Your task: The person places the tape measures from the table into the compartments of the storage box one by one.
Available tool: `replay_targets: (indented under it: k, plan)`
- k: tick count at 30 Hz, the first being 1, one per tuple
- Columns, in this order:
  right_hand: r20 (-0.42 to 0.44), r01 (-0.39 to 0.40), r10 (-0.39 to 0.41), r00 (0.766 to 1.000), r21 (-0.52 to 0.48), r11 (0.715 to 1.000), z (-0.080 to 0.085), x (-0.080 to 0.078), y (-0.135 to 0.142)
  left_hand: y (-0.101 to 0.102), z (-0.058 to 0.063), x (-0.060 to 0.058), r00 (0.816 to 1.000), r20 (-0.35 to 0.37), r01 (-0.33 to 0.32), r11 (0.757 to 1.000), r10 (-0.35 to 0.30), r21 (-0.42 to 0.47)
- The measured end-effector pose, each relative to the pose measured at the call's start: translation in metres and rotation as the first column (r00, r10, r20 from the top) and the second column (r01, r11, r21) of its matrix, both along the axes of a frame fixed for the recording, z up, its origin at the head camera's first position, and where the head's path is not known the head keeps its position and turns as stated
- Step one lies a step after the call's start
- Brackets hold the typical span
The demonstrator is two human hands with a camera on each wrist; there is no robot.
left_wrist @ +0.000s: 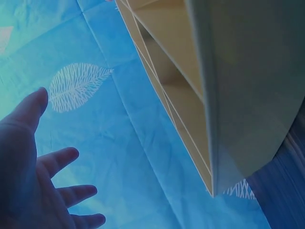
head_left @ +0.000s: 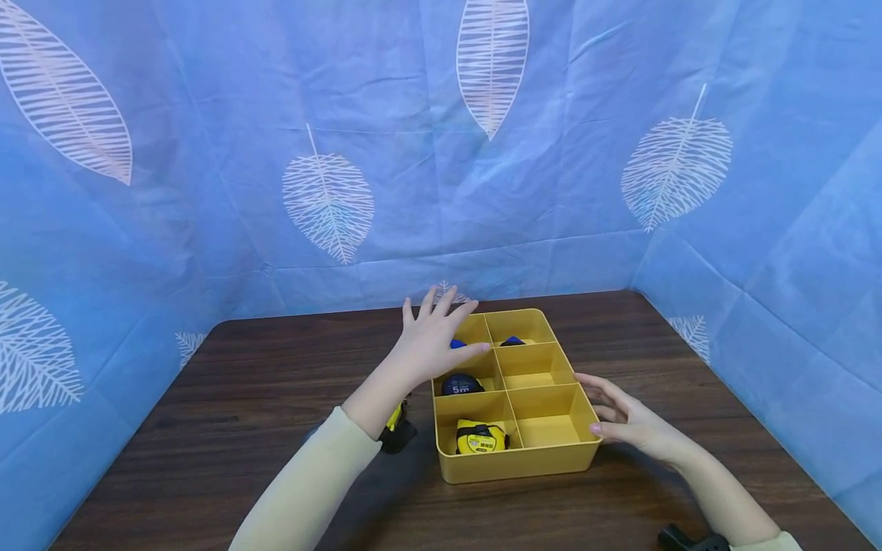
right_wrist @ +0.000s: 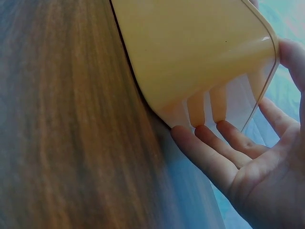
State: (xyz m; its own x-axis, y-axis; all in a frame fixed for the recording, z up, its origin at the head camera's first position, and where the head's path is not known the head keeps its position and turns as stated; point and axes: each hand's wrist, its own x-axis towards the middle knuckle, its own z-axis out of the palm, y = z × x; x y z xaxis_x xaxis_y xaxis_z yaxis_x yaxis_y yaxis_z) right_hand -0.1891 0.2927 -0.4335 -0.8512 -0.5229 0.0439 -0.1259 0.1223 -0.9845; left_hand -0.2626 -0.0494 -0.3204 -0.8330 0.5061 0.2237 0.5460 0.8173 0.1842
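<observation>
"How is the yellow six-compartment organizer (head_left: 524, 464) sitting?"
"Flat on the wooden table (head_left: 289, 367). The left hand (head_left: 430, 340) is hovering empty, fingers spread, over its left side; the right hand (head_left: 637, 425) is resting loosely against its right wall."
"Handling?"
"Probably proving light, stiff, slick. I'd be gripping opposite walls, keeping the yellow tape measure (head_left: 481, 438) inside level."

- You have one legible marking in the head view: "5m", in pale characters on the dark tape measure (head_left: 462, 384), seated in the left middle compartment of the yellow box (head_left: 524, 464).
- You also have print on the label (head_left: 478, 443) of the yellow tape measure (head_left: 481, 436), in the near left compartment; its characters are too small and blurred to read.
</observation>
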Motion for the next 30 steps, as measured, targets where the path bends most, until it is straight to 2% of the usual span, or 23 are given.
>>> replay_targets:
  k: [12, 20, 27, 30]
  plan:
    - [0.004, 0.012, -0.012, 1.0, 0.009, 1.0, 0.001, 0.001, 0.001, -0.02, -0.003, 0.015, 0.999, 0.031, 0.016, 0.999, -0.017, 0.039]
    - [0.01, -0.007, 0.007, 1.0, -0.007, 1.0, 0.0, 0.0, 0.002, -0.042, -0.007, 0.023, 0.999, 0.029, 0.015, 0.993, -0.018, 0.115]
    - [0.007, -0.006, 0.006, 1.0, -0.001, 1.0, -0.002, 0.0, 0.003, -0.055, -0.014, 0.028, 1.0, 0.004, 0.01, 0.992, -0.01, 0.125]
    - [0.002, -0.007, 0.007, 1.0, -0.001, 1.0, -0.002, 0.0, 0.003, -0.06, -0.016, 0.03, 1.0, 0.002, 0.025, 0.989, -0.025, 0.146]
